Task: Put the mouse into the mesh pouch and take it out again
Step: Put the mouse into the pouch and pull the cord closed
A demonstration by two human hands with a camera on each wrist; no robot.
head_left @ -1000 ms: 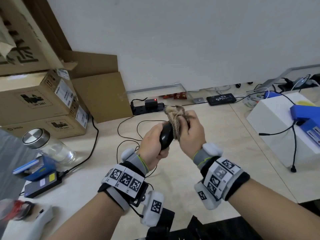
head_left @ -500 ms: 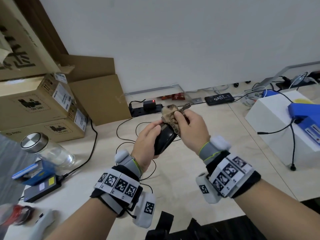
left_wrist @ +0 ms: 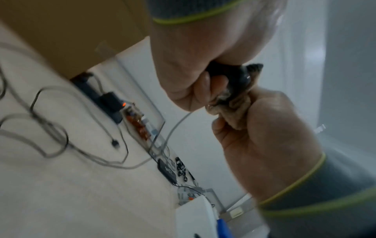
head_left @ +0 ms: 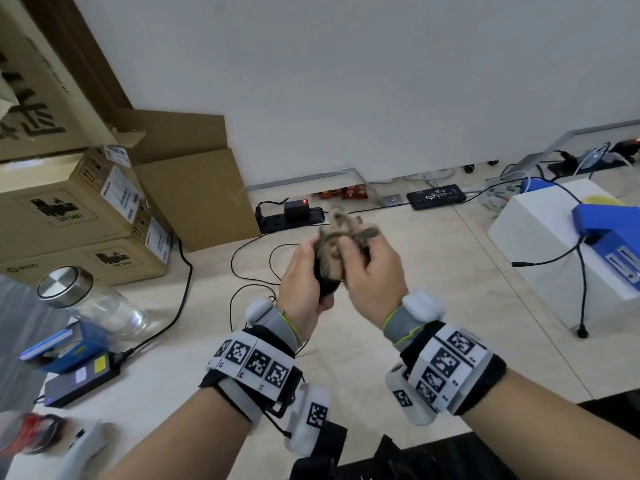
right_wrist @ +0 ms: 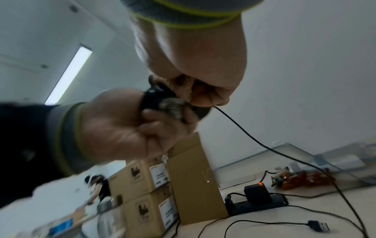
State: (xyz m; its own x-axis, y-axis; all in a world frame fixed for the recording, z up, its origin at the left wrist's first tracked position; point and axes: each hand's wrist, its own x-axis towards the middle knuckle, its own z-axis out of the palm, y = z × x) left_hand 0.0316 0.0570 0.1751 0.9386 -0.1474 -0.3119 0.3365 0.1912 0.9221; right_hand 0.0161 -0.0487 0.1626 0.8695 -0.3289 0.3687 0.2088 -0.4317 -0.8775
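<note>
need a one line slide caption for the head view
Left hand holds a black mouse while right hand works the mesh pouch over it above a cluttered desk.

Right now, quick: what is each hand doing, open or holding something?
Left hand: closed, gripping the black mouse.
Right hand: closed, pinching the bunched mesh pouch against the mouse.

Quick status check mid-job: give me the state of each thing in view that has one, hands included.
mouse: held in the air, front part covered by the pouch, rear end bare.
mesh pouch: bunched over the mouse, not closed.
left hand: grips the mouse.
right hand: pinches the pouch fabric.
mouse cable: hangs down to the table.
power strip: red light on.
glass jar: lying tilted, lid on.
</note>
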